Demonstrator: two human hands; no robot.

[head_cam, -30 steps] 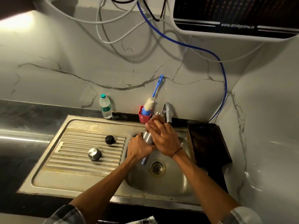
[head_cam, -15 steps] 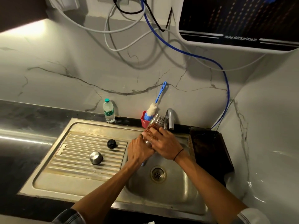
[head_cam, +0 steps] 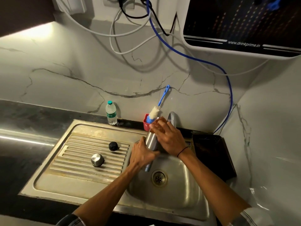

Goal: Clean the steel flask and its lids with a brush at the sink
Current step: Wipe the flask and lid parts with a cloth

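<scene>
The steel flask [head_cam: 150,141] is tilted over the sink basin [head_cam: 179,190], mouth end toward the tap. My left hand [head_cam: 141,154] grips its lower body. My right hand [head_cam: 169,139] lies over its upper part, fingers pressing a brownish scrubber [head_cam: 157,123] against the neck. A steel lid [head_cam: 97,159] and a black lid [head_cam: 113,146] rest on the ribbed drainboard [head_cam: 78,162]. The blue-handled bottle brush [head_cam: 154,112] stands in a red holder [head_cam: 145,123] at the wall.
A small plastic water bottle [head_cam: 111,114] stands behind the drainboard. The tap [head_cam: 173,118] is right behind the flask. A dark basket [head_cam: 211,154] sits to the right of the basin. Cables and a blue hose [head_cam: 228,88] hang on the wall.
My right hand has slid along the upper flask toward its neck while the left keeps its grip. Both lids lie where they were. The camera view has tilted up slightly.
</scene>
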